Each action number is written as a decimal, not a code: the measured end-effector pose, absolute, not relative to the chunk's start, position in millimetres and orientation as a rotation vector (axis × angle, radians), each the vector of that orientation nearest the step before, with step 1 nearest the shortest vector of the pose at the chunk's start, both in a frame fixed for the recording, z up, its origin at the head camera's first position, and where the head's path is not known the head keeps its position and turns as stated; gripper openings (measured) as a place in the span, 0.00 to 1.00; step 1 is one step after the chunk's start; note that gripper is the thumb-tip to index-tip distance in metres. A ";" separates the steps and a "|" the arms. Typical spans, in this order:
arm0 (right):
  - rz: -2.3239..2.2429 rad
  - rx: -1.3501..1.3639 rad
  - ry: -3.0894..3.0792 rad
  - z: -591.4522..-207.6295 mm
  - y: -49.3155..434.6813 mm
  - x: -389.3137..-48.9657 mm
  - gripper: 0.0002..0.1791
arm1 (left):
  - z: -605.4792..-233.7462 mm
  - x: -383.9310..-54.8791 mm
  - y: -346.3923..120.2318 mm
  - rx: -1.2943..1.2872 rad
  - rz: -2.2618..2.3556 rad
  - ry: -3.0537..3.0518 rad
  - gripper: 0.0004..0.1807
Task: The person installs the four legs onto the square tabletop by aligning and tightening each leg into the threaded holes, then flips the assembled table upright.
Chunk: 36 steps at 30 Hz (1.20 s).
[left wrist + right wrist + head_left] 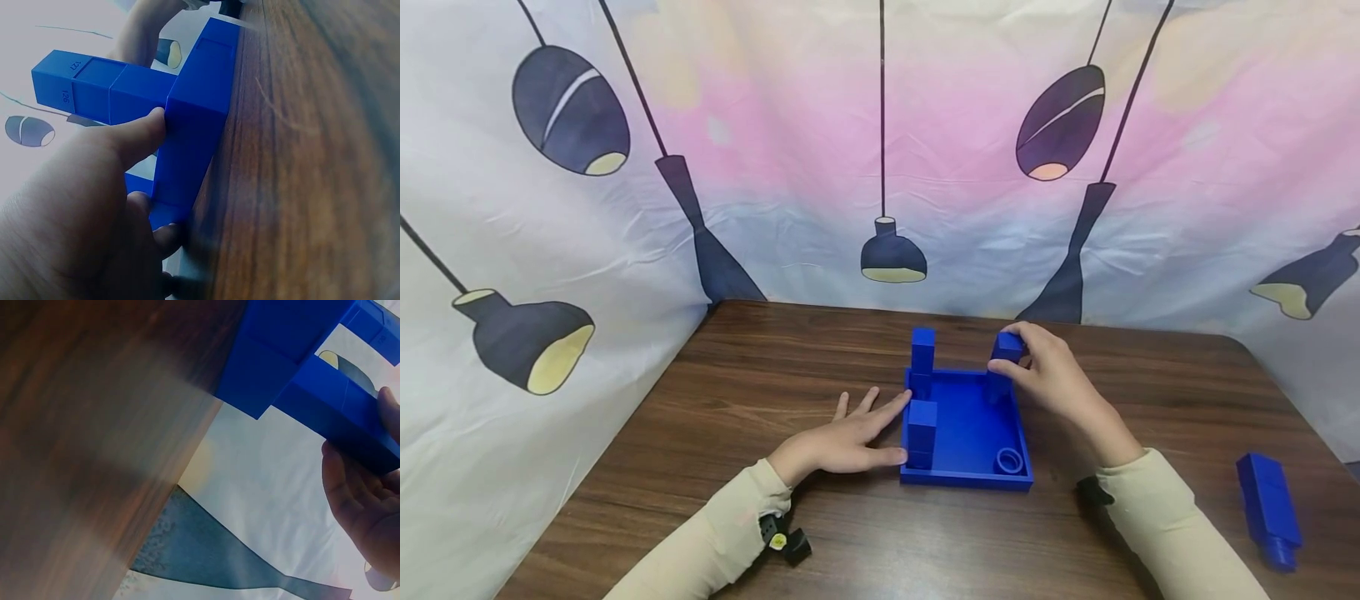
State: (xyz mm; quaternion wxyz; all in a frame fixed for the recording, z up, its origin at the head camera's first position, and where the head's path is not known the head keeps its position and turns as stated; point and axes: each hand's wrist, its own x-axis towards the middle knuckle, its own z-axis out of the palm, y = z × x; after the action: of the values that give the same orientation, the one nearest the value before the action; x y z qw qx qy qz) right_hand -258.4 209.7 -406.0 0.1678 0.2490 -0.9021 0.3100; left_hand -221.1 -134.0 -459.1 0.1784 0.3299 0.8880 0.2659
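Observation:
On the table lies a shallow blue square tray [966, 480] with a raised rim. Blue square posts stand at its back left corner [922, 350] and front left corner [922, 429]. At the back right corner, my right hand [1056, 375] pinches the upper part of a third blue post [1008, 344], which leans slightly; its foot is partly hidden. A round blue ring [1008, 461] sits in the front right corner. My left hand [842, 442], fingers spread, touches the tray's left side. In the left wrist view, its thumb rests where the front left post [94, 87] meets the tray [190, 137].
Another blue post [1270, 500] with a round narrower end lies on the brown wooden table [700, 467] at far right. Behind the table hangs a cloth [805, 167] printed with lamps. Small black devices are strapped at both wrists.

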 end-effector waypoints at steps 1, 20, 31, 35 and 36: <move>0.885 0.704 -2.566 -405.8 209.3 -258.2 0.21 | -459.0 -221.3 -134.0 0.936 0.748 2.513 0.53; 0.838 0.592 -2.703 -398.1 210.3 -243.3 0.49 | -455.8 -222.5 -131.2 0.921 0.725 2.511 0.52; 0.763 0.555 -2.746 -389.3 250.2 -223.2 0.60 | -459.7 -219.9 -131.5 0.913 0.719 2.506 0.50; 0.710 0.544 -2.752 -387.3 266.6 -218.0 0.61 | -459.8 -219.9 -134.4 0.921 0.758 2.497 0.51; 0.703 0.545 -2.752 -387.4 271.0 -216.9 0.61 | -460.6 -220.4 -135.4 0.927 0.770 2.495 0.52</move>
State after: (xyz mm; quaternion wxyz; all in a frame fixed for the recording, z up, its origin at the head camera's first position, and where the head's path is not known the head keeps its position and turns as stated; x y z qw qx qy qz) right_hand -216.9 271.0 -387.4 0.1246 0.1868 -0.9441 0.2412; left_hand -220.4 -135.4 -460.6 0.1840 0.3289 0.8850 0.2732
